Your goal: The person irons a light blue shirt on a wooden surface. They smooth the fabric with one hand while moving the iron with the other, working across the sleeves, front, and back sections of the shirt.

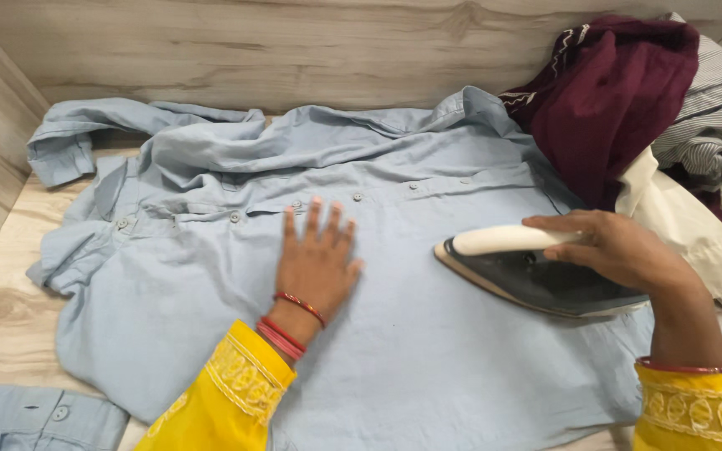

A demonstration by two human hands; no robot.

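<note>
A pale blue buttoned shirt (428,351) lies spread across the wooden surface. My left hand (317,259) rests flat on its middle, fingers spread, just below the button row. My right hand (620,246) grips the cream handle of a dark grey clothes iron (536,280), which sits on the shirt to the right with its tip pointing left. About a hand's width of cloth separates the iron's tip from my left hand. Both arms wear yellow embroidered sleeves and red bangles.
A heap of clothes sits at the back right: a maroon garment (612,100), a striped grey one (712,117) and a cream one (687,225). Wooden walls (252,50) close the back and left. The shirt's cuff (39,418) lies at the front left.
</note>
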